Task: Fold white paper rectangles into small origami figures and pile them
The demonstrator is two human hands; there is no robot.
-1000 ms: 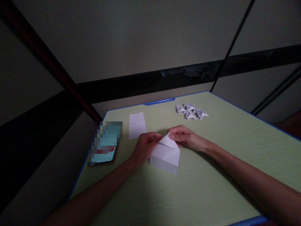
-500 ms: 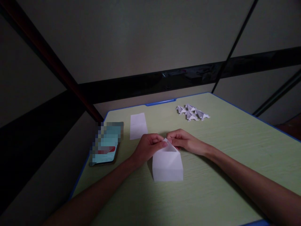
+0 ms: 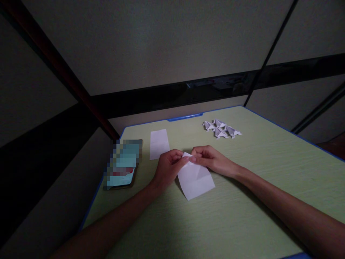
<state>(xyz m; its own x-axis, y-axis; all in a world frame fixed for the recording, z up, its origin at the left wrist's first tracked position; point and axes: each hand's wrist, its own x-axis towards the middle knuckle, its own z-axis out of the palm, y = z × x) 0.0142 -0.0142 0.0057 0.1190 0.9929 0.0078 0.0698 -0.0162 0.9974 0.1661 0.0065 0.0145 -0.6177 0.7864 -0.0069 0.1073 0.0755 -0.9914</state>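
A white sheet of paper (image 3: 196, 180) is tilted between my hands over the table, its lower end reaching toward me. My left hand (image 3: 171, 166) pinches its upper left edge with the thumb on top. At the upper right, my right hand (image 3: 210, 158) grips the same paper, thumb close to the left thumb. The fingers behind the top edge are partly hidden. Just beyond my left hand lies a second, flat white sheet (image 3: 159, 143).
Several folded paper figures (image 3: 220, 129) sit grouped at the back right of the green table (image 3: 269, 172). On the left lies a phone (image 3: 122, 167), its screen pixelated. A blue handle (image 3: 185, 117) marks the far table edge, close to the panelled wall (image 3: 167, 46).
The held paper has turned, its lower end swinging to the right. The open pocket at its top no longer shows, and my thumbs now press near each other on it.
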